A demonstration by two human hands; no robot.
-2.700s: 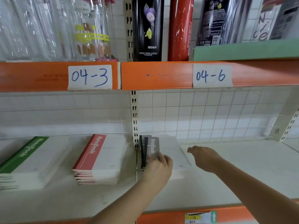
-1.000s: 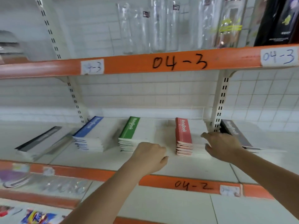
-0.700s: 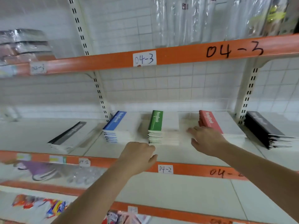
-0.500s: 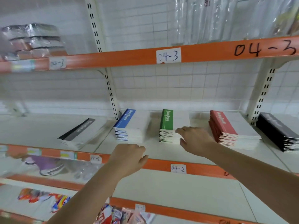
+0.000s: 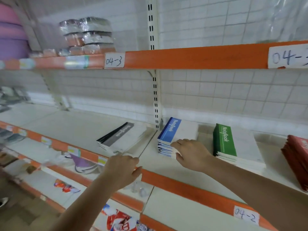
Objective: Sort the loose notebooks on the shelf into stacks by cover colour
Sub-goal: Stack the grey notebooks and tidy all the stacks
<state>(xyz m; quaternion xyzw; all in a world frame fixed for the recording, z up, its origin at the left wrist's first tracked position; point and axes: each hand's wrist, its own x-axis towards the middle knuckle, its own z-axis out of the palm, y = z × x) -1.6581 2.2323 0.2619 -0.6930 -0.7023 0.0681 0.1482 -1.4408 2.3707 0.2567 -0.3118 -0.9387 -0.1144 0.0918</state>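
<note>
On the white shelf (image 5: 70,130) lie piles of notebooks. A small black-spined pile (image 5: 116,135) sits left of the upright post. A blue-spined stack (image 5: 170,130) is just right of the post, then a green-spined stack (image 5: 225,140), and a red stack (image 5: 298,155) is cut off at the right edge. My right hand (image 5: 191,154) reaches over the front of the blue stack with fingers spread, fingertips at its near corner. My left hand (image 5: 123,170) hovers at the shelf's front edge below the black pile, fingers loosely curled, holding nothing.
An orange shelf lip (image 5: 183,185) with a "04-2" label (image 5: 245,215) runs along the front. A slotted white post (image 5: 155,100) divides the bays. Wrapped goods (image 5: 88,34) sit on the upper shelf, and packaged items (image 5: 120,219) fill the shelf below.
The view has swung left along the shelf. My right hand moved from the green stack to the blue stack. My left hand moved left toward the black pile, empty throughout.
</note>
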